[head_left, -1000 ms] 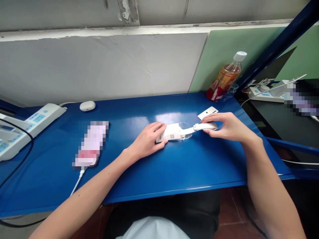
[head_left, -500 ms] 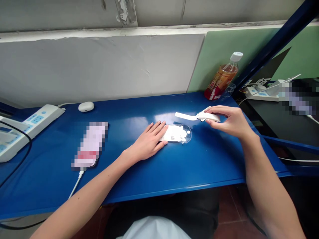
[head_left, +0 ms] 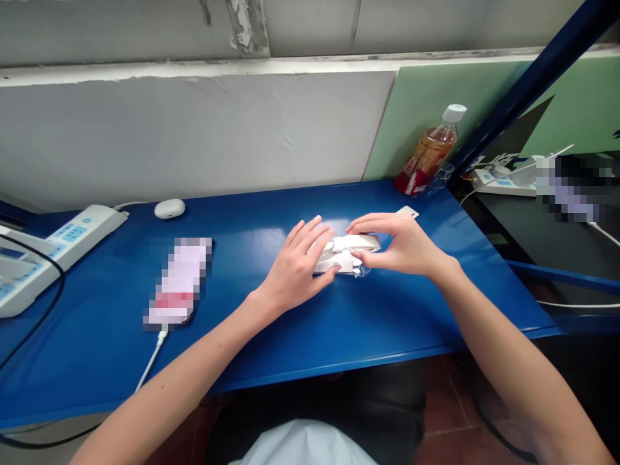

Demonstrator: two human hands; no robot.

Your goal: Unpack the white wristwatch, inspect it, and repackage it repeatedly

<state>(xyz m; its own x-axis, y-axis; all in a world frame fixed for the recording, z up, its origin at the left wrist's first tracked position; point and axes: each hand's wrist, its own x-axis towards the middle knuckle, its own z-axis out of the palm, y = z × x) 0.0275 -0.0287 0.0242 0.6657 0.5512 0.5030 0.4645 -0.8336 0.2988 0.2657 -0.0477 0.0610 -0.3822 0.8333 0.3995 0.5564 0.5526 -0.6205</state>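
My left hand (head_left: pixel 296 266) has its fingers spread over the left end of a clear plastic package with white contents (head_left: pixel 341 263), which lies on the blue table. My right hand (head_left: pixel 400 244) grips a white strap-like item (head_left: pixel 358 243) between thumb and fingers, just above the package. The strap's left end reaches toward my left fingers. Behind my right hand lies a small white card or tag (head_left: pixel 407 212), partly hidden by the hand.
A phone (head_left: pixel 179 281) on a white cable lies at the left on the blue table (head_left: pixel 310 349). Farther left are a white earbud case (head_left: pixel 169 208) and a power strip (head_left: pixel 62 248). A drink bottle (head_left: pixel 429 158) stands at the back right.
My right hand has moved left with the white strap, bringing it from beside the package to above it. The white card now shows apart from the strap. My left fingers have lifted slightly.
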